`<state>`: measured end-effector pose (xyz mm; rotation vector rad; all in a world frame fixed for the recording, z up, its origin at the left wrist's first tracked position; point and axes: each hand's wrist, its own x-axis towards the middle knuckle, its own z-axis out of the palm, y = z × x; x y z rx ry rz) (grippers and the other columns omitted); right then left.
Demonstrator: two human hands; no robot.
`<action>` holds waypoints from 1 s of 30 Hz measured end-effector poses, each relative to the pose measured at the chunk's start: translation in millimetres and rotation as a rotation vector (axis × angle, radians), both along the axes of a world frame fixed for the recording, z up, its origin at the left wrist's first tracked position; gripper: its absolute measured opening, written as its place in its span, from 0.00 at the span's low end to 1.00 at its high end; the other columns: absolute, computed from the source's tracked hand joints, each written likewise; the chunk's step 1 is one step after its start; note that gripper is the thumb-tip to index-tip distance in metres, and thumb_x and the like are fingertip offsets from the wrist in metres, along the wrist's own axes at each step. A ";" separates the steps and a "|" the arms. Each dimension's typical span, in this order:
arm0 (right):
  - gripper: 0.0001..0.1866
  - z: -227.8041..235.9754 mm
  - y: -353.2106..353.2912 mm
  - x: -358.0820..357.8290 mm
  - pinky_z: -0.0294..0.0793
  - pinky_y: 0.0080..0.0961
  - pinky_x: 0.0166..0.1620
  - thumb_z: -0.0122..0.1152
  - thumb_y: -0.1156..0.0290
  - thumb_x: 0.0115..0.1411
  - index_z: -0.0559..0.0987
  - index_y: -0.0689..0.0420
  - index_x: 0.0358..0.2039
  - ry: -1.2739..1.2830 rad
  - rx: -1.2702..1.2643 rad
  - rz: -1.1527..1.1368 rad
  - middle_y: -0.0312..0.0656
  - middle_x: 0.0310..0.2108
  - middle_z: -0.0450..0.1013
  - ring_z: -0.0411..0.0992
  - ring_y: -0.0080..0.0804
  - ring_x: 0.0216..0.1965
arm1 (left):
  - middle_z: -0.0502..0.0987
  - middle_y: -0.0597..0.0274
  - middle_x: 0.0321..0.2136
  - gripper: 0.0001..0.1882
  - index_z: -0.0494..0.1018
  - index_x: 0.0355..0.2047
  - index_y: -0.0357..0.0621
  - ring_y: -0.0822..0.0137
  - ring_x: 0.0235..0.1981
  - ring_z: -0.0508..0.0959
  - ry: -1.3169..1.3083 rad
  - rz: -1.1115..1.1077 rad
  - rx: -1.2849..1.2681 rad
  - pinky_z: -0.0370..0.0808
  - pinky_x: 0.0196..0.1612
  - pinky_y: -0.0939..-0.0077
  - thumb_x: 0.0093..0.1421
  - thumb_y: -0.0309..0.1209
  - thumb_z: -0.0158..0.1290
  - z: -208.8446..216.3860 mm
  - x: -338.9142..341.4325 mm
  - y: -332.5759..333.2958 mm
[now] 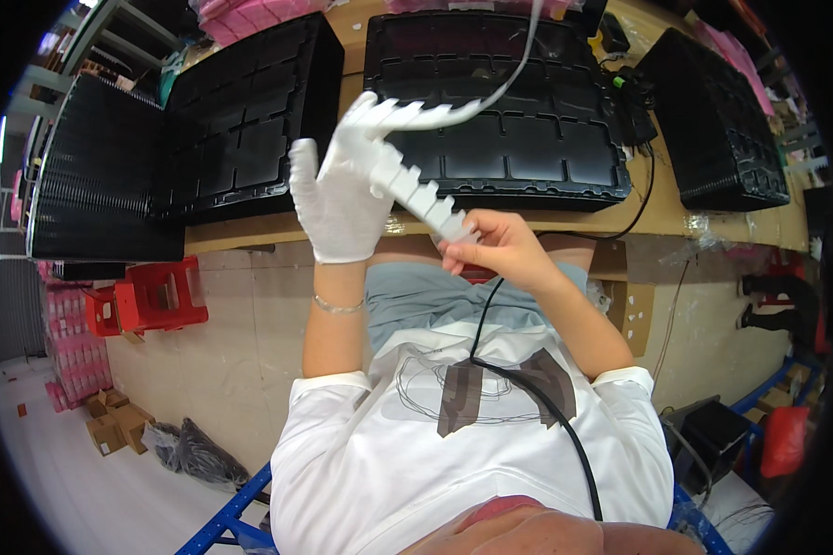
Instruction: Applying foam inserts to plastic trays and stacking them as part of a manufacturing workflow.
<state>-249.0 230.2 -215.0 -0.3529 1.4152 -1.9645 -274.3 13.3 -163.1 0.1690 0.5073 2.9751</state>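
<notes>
Two hands (347, 208) on white strip (420, 196), near table edge (259, 232), trays (518, 153) apart

Mid-frame, the bare right hand (509, 246) pinches a notched white strip (424, 198) crossing the gloved left hand (349, 202) and trailing to the top edge; black trays (528, 146) line the desk (273, 232) across the upper frame.

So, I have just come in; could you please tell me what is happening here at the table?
A person is handling a white notched strip. The gloved left hand has it running across the fingers, and the bare right hand pinches its lower end. The other end trails up out of the picture. Beyond the hands, black trays stand on the table. Whether the left fingers grip the strip is hard to tell.
</notes>
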 end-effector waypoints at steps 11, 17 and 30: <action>0.07 1.4 -17.3 -4.8 0.74 0.16 0.39 0.65 0.74 0.59 0.79 0.63 0.36 0.185 0.119 -0.276 0.37 0.31 0.79 0.76 0.18 0.34 | 0.79 0.65 0.28 0.09 0.77 0.40 0.36 0.82 0.23 0.72 -0.295 0.259 -1.078 0.66 0.25 0.88 0.61 0.28 0.60 -37.8 42.2 13.1; 0.04 3.6 -36.3 -9.1 0.75 0.19 0.39 0.68 0.78 0.54 0.81 0.60 0.31 0.629 0.256 -0.381 0.39 0.32 0.77 0.76 0.24 0.33 | 0.79 0.65 0.28 0.08 0.77 0.39 0.36 0.80 0.26 0.75 -0.293 0.281 -1.043 0.68 0.26 0.86 0.62 0.28 0.59 -40.3 41.0 7.0; 0.07 13.0 -68.6 -142.4 0.74 0.29 0.34 0.67 0.71 0.52 0.78 0.60 0.29 1.017 0.599 0.130 0.41 0.27 0.75 0.75 0.33 0.31 | 0.80 0.63 0.32 0.12 0.75 0.45 0.33 0.80 0.24 0.74 -0.355 0.506 -1.053 0.70 0.26 0.87 0.64 0.28 0.57 -47.8 25.2 -36.5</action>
